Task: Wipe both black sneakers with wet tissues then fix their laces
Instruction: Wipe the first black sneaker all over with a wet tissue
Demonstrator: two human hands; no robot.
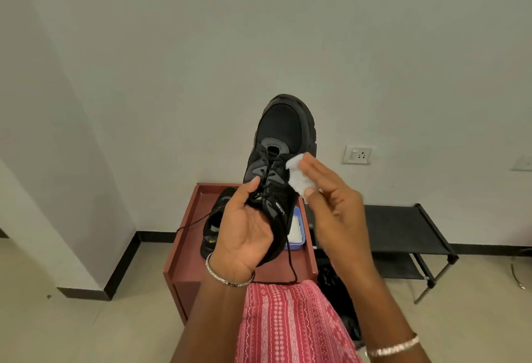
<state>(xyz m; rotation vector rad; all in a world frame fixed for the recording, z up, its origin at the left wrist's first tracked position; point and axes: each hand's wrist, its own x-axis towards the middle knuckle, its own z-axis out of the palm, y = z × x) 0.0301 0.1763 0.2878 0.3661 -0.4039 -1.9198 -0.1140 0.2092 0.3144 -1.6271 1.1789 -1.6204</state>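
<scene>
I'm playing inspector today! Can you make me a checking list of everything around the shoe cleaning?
Surface: red-brown cabinet, raised rim.
Job's things: held sneaker lifted toe-up; second sneaker on the cabinet; wet tissue against the held sneaker; loose lace dangling.
Clutter: blue tray with white tissues.
Grippers: left hand grips the held sneaker; right hand presses the tissue.
Cables: nothing seen.
Surroundings: wall socket, black rack.

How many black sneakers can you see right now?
2. One black sneaker is held up by the left hand; the second sneaker lies on the red-brown cabinet, partly hidden behind that hand.
</scene>
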